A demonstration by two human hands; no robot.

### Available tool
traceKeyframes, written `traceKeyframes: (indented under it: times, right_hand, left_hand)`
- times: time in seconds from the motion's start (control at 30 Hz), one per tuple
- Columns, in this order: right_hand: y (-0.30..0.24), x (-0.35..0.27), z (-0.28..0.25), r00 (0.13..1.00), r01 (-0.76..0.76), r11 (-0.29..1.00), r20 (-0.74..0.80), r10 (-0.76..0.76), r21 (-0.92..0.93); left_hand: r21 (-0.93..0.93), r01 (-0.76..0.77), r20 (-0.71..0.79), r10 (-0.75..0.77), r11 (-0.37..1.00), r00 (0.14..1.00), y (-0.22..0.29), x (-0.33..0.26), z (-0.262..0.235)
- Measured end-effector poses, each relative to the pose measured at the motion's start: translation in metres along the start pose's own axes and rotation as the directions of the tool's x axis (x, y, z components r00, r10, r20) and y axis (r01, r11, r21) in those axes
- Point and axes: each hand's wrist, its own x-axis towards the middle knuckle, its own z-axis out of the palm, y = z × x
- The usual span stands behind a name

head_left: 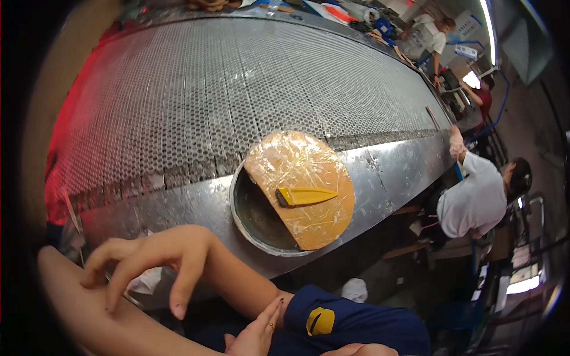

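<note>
The left forearm (130, 314) is lying closest, running across the low left part of the view. The right forearm (243, 282) is crossing it the other way, coming out of a dark blue sleeve (374, 323) with a yellow patch (320, 321).

The right hand (172, 249) is bending its fingers, spreading them apart, and holding nothing. Two of its fingertips are touching the left forearm, and its thumb is pointing down; I cannot tell if the thumb is touching too. The left hand (255, 335) is wearing a ring (271, 324). It is keeping its fingers long and close together, and they are resting on the right forearm near the sleeve. It is not pinching anything.

Just past the right hand's fingers, a crumpled white scrap (148, 283) is lying low down. To the right of the right hand and farther away, a round tub (255, 219) is sitting on a shiny metal ledge (380, 178), well apart from both hands. A scratched tan board (297, 163) is covering part of the tub, and a yellow tool (309, 196) with a dark end is lying flat on it. Beyond the tub, a big gray sheet full of little holes (255, 89) is spreading out. Far to the right of both hands, a person in a pale shirt (475, 199) is reaching toward the ledge.
</note>
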Motion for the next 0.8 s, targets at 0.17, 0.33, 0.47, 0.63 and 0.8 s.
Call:
traceKeyframes:
  times: [0.17,0.33,0.47,0.63,0.8]
  right_hand:
    - [-0.011,-0.015,0.015,1.0,-0.027,0.999,-0.006,0.027,0.028]
    - [-0.007,-0.018,0.029,0.999,-0.022,0.997,0.033,0.019,0.076]
    - [-0.007,-0.029,0.024,0.999,-0.031,0.997,-0.013,0.032,0.073]
    - [-0.013,-0.032,0.021,0.997,-0.064,0.997,-0.041,0.066,0.049]
    - [-0.003,-0.04,0.017,0.999,-0.028,0.995,-0.018,0.03,0.1]
  left_hand:
    - [-0.105,-0.451,0.058,0.458,0.886,0.887,-0.035,0.004,-0.034]
    - [-0.126,-0.581,0.075,0.592,0.804,0.803,-0.04,-0.001,-0.042]
    - [0.029,-0.713,-0.035,0.714,0.7,0.7,-0.034,-0.017,-0.041]
    - [-0.117,-0.731,0.109,0.741,0.672,0.663,-0.055,-0.026,-0.047]
    - [-0.092,-0.751,0.157,0.754,0.654,0.638,-0.058,-0.03,-0.063]
